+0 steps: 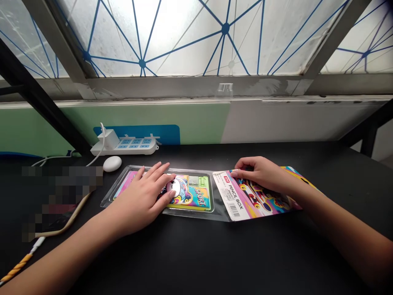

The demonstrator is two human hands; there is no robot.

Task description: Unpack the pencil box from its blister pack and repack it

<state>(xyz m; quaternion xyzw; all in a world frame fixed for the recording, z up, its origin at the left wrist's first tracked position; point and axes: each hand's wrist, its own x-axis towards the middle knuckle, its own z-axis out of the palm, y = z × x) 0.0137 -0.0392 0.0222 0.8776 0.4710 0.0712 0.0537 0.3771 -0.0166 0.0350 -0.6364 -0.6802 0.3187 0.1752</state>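
Observation:
A colourful pencil box (196, 198) with a cartoon figure and the word SPORT lies in a clear plastic tray (135, 168) on the dark table. My left hand (145, 194) rests on the box with its fingers stretched out, covering its middle part. To the right, a printed cardboard sheet (236, 196) reads PENCIL BOX and carries a barcode. Its left part overlaps the clear plastic. My right hand (262, 174) pinches the sheet near its upper left edge, thumb on top and fingers curled. The hand and forearm hide part of the print.
A white power strip (138, 146) with a plugged-in charger (108, 139) stands against the back wall. Near it sits a white oval object (112, 164). At the left are a blurred-out item and a yellow-wrapped cable (16, 268). Black frame bars (46, 98) rise at both sides.

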